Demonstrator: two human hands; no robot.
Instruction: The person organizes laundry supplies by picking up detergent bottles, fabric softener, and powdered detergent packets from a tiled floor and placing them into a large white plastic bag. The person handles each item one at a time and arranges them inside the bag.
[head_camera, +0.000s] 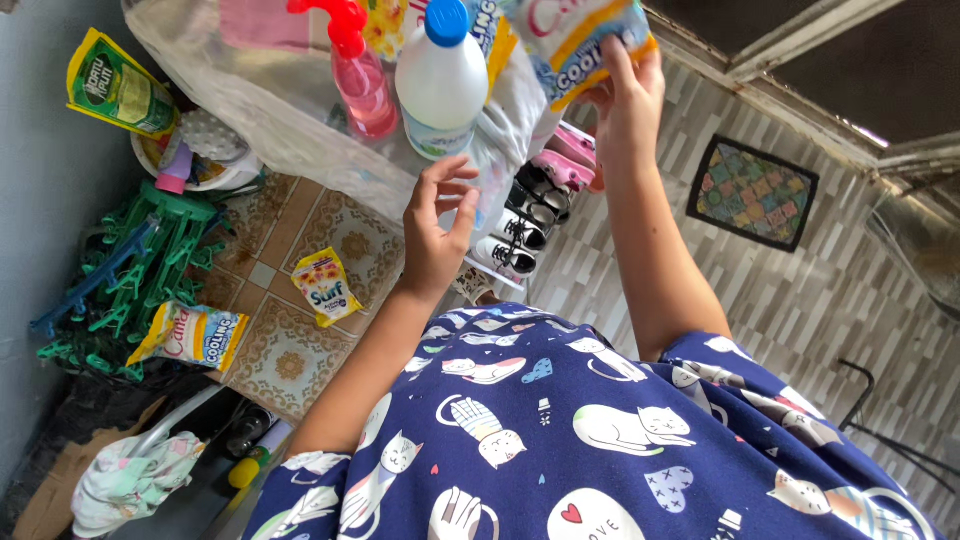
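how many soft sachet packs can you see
4: one in the right hand at top, a green pouch upper left, and two on the tiled floor. More may be hidden behind the white bottle.

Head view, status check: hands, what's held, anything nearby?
Right hand raised, gripping a soft refill pouch. Left hand open, holding nothing, fingers curled near the white bottle. Pink spray bottle alongside it.

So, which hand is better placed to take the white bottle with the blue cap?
Probably the left. The left hand is empty, with its fingers open, and is just below the white bottle. The right hand is busy: it holds a packet off to the side.
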